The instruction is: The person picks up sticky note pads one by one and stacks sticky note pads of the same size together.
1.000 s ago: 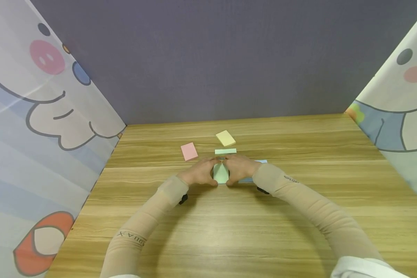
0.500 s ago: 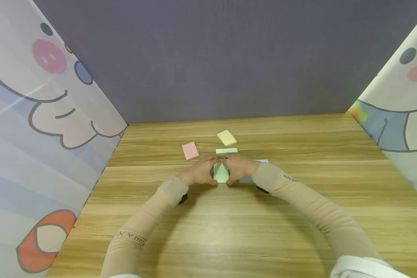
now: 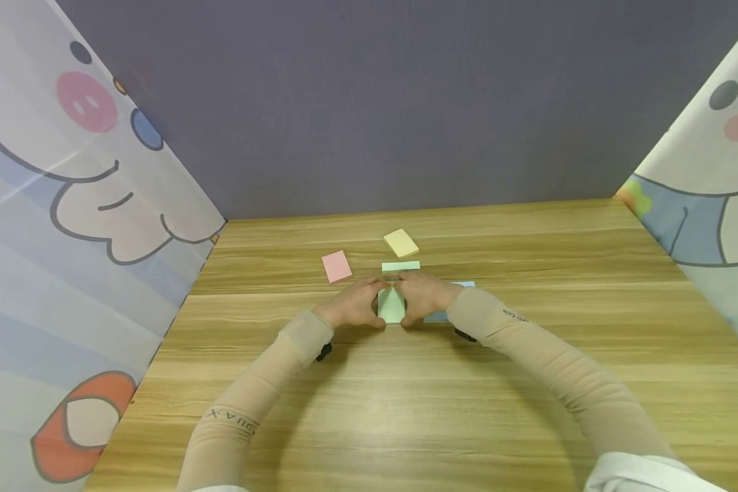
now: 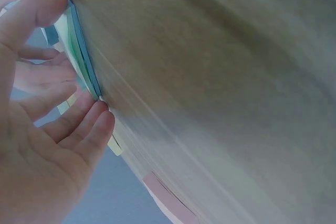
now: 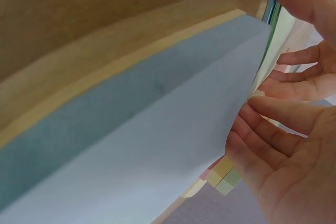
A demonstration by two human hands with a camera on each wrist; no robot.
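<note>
In the head view a pale green sticky note pad [image 3: 391,309] lies between both hands on the wooden table. The left hand [image 3: 355,304] grips its left side, thumb at the near corner and fingers at the far corner. Mirroring that, the right hand [image 3: 427,299] holds the right side, its fingertips meeting the left ones at the far edge. A blue layer [image 4: 87,51] shows beneath the green sheets in the left wrist view. Partly hidden under the right wrist is a blue sticky note pad [image 3: 435,318], large in the right wrist view.
Beyond the hands lie a pink sticky note pad [image 3: 336,266], a yellow pad [image 3: 401,242] and a narrow pale green pad [image 3: 400,266]. A grey-purple panel [image 3: 418,109] rises behind the wooden table [image 3: 381,417]. Cartoon-printed sheets [image 3: 49,260] stand on both sides.
Both hands keep nearly the same place around the green pad. The whole head view has shifted slightly; the other pads lie unmoved on the table.
</note>
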